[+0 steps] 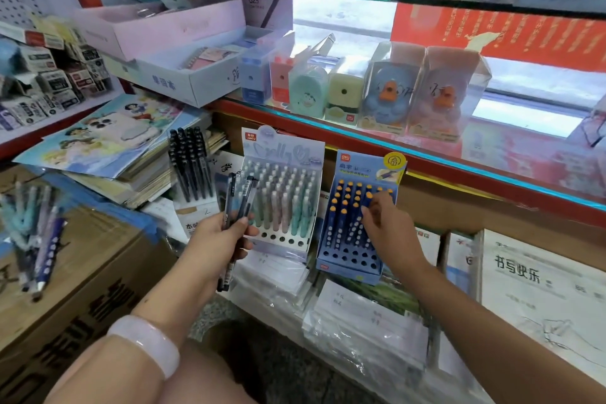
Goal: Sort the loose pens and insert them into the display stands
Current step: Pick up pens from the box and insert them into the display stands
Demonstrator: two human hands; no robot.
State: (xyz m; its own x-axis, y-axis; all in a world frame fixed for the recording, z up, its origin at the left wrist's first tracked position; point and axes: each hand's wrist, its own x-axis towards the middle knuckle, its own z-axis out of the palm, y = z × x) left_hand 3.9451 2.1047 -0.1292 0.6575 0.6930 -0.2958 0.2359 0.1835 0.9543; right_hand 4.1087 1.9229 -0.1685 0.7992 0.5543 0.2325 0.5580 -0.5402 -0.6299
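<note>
My left hand (220, 239) grips two dark pens (236, 207), tips up, in front of the pale purple display stand (284, 197) filled with pastel pens. My right hand (387, 223) reaches into the blue display stand (352, 267) and pinches the orange top of a blue pen (369, 197) standing in it; the stand's front rows of holes are bare. Several loose pens (39, 239) lie in a heap on the cardboard box at far left. A stand of black pens (189, 164) sits behind the left hand.
A glass shelf (426, 154) with boxed sharpeners hangs just above the stands. Stacked notebooks and papers (108, 147) lie at left, wrapped paper packs (360, 318) below the stands, and a cardboard box (82, 279) at lower left.
</note>
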